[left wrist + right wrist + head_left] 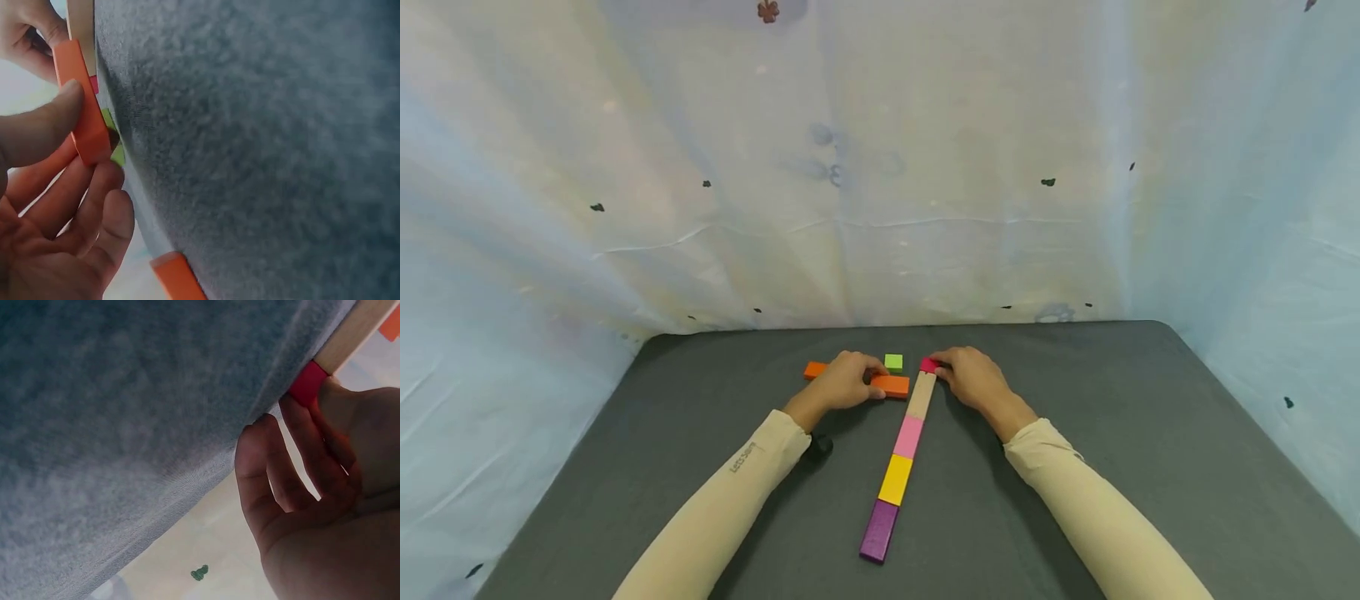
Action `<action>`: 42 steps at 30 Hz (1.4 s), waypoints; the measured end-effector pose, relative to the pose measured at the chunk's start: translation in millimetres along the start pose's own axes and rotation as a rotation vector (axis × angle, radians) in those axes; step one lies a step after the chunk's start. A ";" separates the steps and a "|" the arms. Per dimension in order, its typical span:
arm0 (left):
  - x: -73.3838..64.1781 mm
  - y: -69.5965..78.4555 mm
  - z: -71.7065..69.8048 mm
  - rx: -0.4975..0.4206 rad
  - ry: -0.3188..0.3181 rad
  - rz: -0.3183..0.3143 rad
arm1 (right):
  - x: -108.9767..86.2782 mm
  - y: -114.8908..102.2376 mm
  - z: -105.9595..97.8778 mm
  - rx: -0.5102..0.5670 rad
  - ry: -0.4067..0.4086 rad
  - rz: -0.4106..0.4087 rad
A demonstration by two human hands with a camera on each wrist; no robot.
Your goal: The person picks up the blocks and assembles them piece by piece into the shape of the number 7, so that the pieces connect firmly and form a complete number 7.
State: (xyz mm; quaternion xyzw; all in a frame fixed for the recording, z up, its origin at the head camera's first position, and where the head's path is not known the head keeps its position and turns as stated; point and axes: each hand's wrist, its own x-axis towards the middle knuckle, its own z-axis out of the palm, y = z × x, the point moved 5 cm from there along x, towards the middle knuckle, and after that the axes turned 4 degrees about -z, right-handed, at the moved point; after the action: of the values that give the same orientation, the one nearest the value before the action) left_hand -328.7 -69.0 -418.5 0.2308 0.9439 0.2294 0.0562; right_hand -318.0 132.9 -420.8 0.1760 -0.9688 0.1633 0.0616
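Note:
My left hand (842,382) pinches an orange block (891,386) between thumb and fingertips, its right end close to the upper part of a row of blocks. At the far end of that row, my right hand (973,379) holds a small red block (307,383) with thumb and fingers. Toward me from the red one, end to end, run a plain wood block (921,395), a pink block (908,437), a yellow block (896,479) and a purple block (879,531). The row slants slightly left at its near end.
A small green block (893,362) sits just behind the held orange one. Partly behind the left hand lies a second orange block (814,370). The dark grey cloth-covered table (1037,517) ends at a pale hanging sheet (925,167) behind and at both sides.

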 end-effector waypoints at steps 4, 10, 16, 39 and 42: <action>6.5 0.8 2.9 -0.008 -0.017 0.002 | -0.5 -0.2 -0.3 -0.004 0.001 -0.012; 13.4 0.9 2.1 0.010 0.021 -0.010 | -0.9 0.5 -0.8 0.000 0.009 -0.017; 17.3 -2.4 -0.3 0.019 0.047 -0.046 | -0.9 1.0 0.8 -0.007 0.006 -0.036; 41.4 -5.4 -4.0 0.073 0.023 -0.111 | 0.5 1.7 0.1 -0.019 0.015 -0.047; 44.4 -6.2 -4.8 0.092 0.016 -0.125 | 0.7 1.8 0.0 -0.022 0.018 -0.045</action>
State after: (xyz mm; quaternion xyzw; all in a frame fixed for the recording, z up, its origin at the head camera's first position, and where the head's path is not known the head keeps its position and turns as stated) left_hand -371.6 -55.3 -417.2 0.1718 0.9665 0.1837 0.0521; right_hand -319.3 134.3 -421.2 0.1957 -0.9657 0.1526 0.0758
